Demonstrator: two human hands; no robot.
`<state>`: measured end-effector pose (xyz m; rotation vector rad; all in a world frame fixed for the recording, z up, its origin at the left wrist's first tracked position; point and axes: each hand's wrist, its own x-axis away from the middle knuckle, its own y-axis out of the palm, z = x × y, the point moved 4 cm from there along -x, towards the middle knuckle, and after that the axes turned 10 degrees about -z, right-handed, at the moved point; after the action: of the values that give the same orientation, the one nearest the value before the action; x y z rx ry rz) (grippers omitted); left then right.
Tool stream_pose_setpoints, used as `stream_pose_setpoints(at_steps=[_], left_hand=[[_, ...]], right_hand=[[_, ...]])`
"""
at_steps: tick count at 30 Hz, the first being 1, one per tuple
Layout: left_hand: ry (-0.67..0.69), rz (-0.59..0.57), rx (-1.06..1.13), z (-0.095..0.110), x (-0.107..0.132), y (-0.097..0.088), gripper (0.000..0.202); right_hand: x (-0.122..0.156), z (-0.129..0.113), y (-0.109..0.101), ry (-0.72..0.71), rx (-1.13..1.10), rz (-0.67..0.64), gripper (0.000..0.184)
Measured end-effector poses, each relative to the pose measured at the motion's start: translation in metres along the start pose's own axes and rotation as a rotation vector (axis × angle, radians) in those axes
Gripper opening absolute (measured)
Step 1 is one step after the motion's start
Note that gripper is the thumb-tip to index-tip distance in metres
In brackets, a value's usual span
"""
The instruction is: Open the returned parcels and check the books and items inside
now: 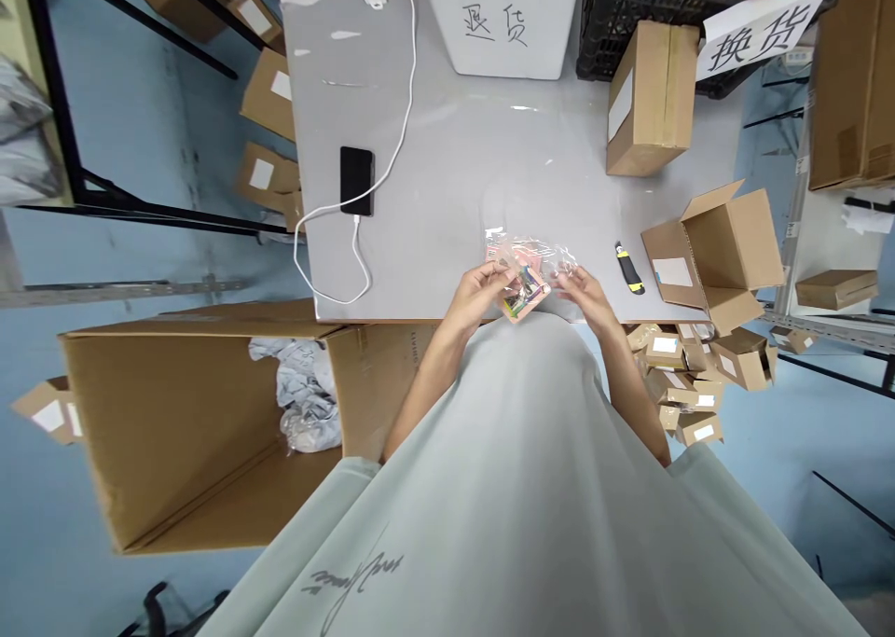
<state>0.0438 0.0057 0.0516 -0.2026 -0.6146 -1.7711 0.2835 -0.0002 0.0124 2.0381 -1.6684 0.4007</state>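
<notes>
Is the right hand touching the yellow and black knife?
Apart. The head view shows a strip of grey table between the right hand and the knife.

Printed item (526, 294): graphics too small to make out.
Left fingers (489, 271) cover part of its edge. Top edge of frame crops white bin (503, 59) and black crate (594, 31); right edge crops big carton (849, 77). Floor box labels (665, 344) too small to read.

Packet (527, 292) between left hand (481, 294) and right hand (585, 296), near edge of table (461, 161) | left of grip: phone (357, 168) | right: cutter (630, 269), then open box (734, 245) | ahead: bin (500, 31) | ahead-right: closed box (654, 105) before crate (610, 12)
</notes>
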Motion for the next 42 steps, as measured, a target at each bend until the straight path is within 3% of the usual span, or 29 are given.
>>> stream_pose_setpoints(at_steps=[6,8,13,17,22,28,31,34,37,42], left_hand=[[0.026,-0.021,-0.073,0.009,0.006,-0.003,0.062],[0.021,-0.015,-0.093,0.015,0.009,-0.011,0.059],[0.051,0.12,-0.018,0.031,0.015,-0.049,0.044],[0.106,0.27,-0.031,0.04,0.014,-0.07,0.036],[0.095,0.438,-0.355,0.044,0.011,-0.09,0.032],[0.095,0.49,-0.537,0.053,0.016,-0.116,0.031],[0.187,0.525,-0.627,0.062,0.026,-0.106,0.035],[0.219,0.518,-0.654,0.061,0.034,-0.084,0.028],[0.11,0.342,-0.637,0.044,0.026,-0.06,0.028],[-0.03,0.115,-0.359,0.01,-0.003,-0.044,0.057]], right_hand=[[-0.005,0.023,0.03,0.036,0.002,0.005,0.066],[-0.009,0.023,0.024,0.02,0.012,0.05,0.066],[-0.012,0.013,-0.016,-0.022,0.086,0.204,0.063],[-0.006,0.004,-0.028,-0.052,0.136,0.103,0.058],[0.002,-0.005,-0.032,-0.043,0.154,0.037,0.058],[0.01,-0.014,-0.05,-0.02,0.185,-0.001,0.056],[0.014,-0.019,-0.055,-0.018,0.198,-0.01,0.056],[0.018,-0.026,-0.056,-0.023,0.202,0.001,0.058],[0.022,-0.035,-0.054,-0.045,0.184,0.006,0.058],[0.031,-0.051,-0.047,-0.084,0.173,-0.008,0.057]])
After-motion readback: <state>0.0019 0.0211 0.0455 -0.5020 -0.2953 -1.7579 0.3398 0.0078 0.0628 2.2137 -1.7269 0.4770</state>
